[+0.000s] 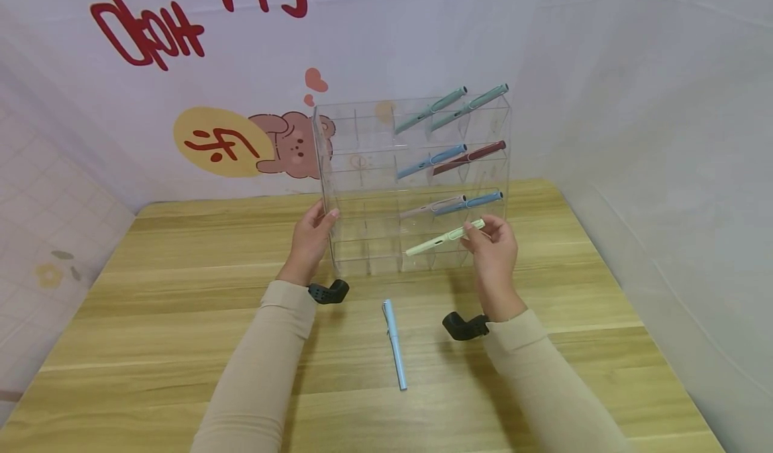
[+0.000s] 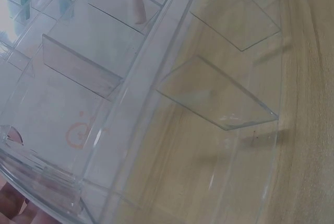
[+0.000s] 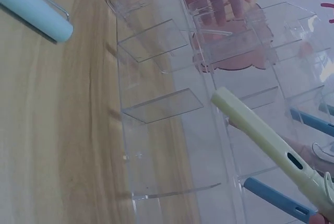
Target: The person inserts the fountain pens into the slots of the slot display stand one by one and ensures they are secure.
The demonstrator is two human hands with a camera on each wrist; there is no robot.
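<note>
A pale yellow-green pen (image 1: 432, 243) is pinched near its cap end by the thumb and fingers of my right hand (image 1: 494, 252). Its other end points left, in front of the bottom rows of a clear acrylic pen rack (image 1: 327, 205). My left hand (image 1: 308, 243) grips the rack's left side wall, with the thumb in front. In the right wrist view, the yellow-green pen (image 3: 258, 138) slants across the rack's dividers. Only part of the left hand (image 2: 23, 208) shows at the lower left in the left wrist view.
On the rack's right side lie two green pens (image 1: 470, 107), a dark red pen (image 1: 468, 158), a blue pen (image 1: 431, 162), a pinkish pen (image 1: 431, 207) and another blue pen (image 1: 477, 201). A light blue pen (image 1: 395, 345) rests on the wooden table (image 1: 151, 319). Behind hangs a printed cloth (image 1: 423, 30).
</note>
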